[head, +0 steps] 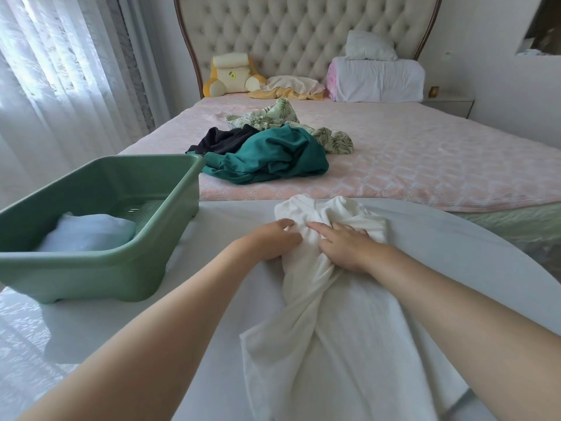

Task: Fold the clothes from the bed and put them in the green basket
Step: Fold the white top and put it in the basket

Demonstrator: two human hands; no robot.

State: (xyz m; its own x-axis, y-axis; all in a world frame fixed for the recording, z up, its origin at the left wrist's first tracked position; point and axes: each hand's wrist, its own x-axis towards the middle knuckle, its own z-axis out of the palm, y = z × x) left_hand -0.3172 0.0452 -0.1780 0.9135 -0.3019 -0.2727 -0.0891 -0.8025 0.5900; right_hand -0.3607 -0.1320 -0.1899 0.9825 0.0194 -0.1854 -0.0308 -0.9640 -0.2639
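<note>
A white ribbed garment (328, 323) lies bunched and twisted on a white table (455, 268) in front of me. My left hand (273, 240) and my right hand (346, 247) sit side by side on its upper part, fingers curled into the cloth. The green basket (100, 262) stands on the table at the left, with a folded pale blue item (88, 233) inside. On the pink bed (425, 165) beyond lies a heap: a teal garment (273, 159), a black one (221, 139) and a leaf-print one (273, 117).
Pillows (379, 77), a yellow and cream cushion (227, 75) and a tufted headboard (303, 31) stand at the far end of the bed. Sheer curtains (60, 71) hang at the left. A bedside table (449, 103) sits at the far right.
</note>
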